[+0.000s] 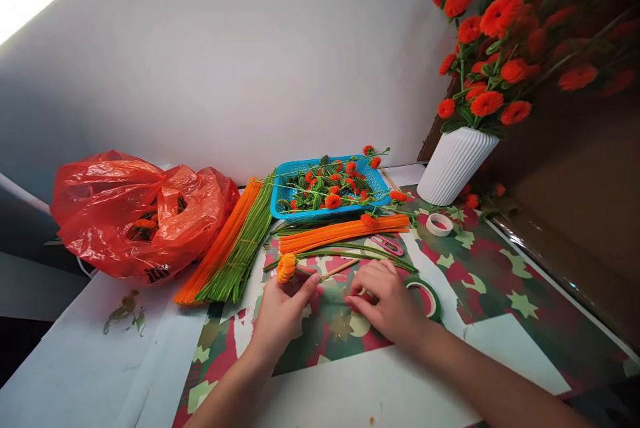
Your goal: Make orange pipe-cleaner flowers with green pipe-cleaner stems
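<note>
An orange fuzzy flower (287,269) sits at the fingers of my left hand (287,308), which is closed around the flower's lower part, thumb and fingers together. My right hand (383,298) is a short way to the right, fingers curled and thumb near the fingertips; whether something thin is between them is too small to make out. A thin wooden stick (340,269) lies just beyond, between the hands. A roll of green tape (434,301) lies beside my right hand. Green stems (350,251) and a bundle of orange stems (340,233) lie behind the hands.
A blue basket (325,215) holds small orange flowers and leaves. Left of it are green stems (237,258) and a red plastic bag (130,215). Pink scissors (387,245), a white tape roll (439,225) and a white vase (456,165) of orange flowers stand or lie to the right.
</note>
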{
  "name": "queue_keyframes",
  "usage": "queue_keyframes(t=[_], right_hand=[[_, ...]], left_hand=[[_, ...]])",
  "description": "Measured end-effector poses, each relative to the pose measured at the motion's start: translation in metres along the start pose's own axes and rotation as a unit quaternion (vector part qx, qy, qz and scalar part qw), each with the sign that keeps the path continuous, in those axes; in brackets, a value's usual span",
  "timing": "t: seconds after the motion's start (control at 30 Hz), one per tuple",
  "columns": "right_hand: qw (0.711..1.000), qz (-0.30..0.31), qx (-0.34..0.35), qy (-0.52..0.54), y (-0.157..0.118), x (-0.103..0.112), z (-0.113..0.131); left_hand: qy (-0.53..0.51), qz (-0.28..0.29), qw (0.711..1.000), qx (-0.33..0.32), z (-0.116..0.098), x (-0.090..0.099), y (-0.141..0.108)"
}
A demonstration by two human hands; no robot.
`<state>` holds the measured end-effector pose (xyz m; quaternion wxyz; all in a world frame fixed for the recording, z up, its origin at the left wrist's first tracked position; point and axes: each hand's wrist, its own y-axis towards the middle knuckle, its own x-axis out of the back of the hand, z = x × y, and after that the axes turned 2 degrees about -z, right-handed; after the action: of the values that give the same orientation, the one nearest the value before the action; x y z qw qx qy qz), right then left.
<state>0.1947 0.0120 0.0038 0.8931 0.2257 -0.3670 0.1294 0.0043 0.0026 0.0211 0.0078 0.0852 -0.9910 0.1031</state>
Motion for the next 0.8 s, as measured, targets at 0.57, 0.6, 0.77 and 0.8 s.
queue_keyframes(t=[0.57, 0.6, 0.77, 0.8], right_hand=[[0.984, -0.090, 0.033, 0.150, 0.003, 0.007, 0.011], [0.980, -0.106, 0.042, 0.163, 0.003, 0.006, 0.011], [0.974, -0.140, -0.005, 0.179, 0.002, 0.002, 0.017], [0.974, -0.143, -0.018, 0.175, 0.002, 0.002, 0.019]], left_hand=[[-0.052, 0.064, 0.996, 0.021, -0.002, -0.005, -0.011], [-0.039, 0.075, 0.996, 0.012, -0.002, -0.005, -0.012], [0.039, 0.091, 0.994, -0.042, 0.001, -0.006, -0.015], [0.057, 0.085, 0.993, -0.050, 0.001, -0.006, -0.016]])
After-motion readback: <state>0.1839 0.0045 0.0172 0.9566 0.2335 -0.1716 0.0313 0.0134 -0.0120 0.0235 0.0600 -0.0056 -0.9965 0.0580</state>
